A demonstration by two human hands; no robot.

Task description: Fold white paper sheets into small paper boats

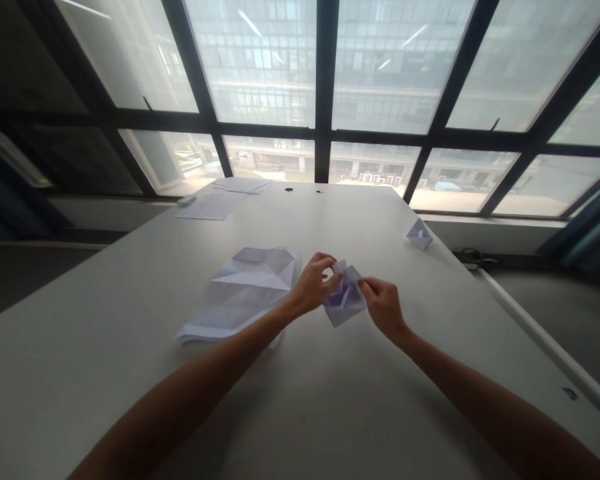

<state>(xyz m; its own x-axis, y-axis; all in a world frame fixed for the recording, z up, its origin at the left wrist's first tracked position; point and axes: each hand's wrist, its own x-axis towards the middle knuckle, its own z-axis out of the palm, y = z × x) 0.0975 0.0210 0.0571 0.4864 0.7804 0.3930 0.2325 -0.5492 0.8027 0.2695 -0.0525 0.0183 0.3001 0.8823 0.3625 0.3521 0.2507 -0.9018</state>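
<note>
I see the folded paper piece (345, 300) held just above the table (105, 373), centred between both hands. Left hand (313, 287) pinches its left edge, right hand (383, 305) its right; both equally near.

two dark dots (304, 191) too small, forearms cropped

Wide grey table (130, 373), tall dark-framed windows (325, 87) behind it, pale daylight, office block outside, dark floor (570, 300)
</note>
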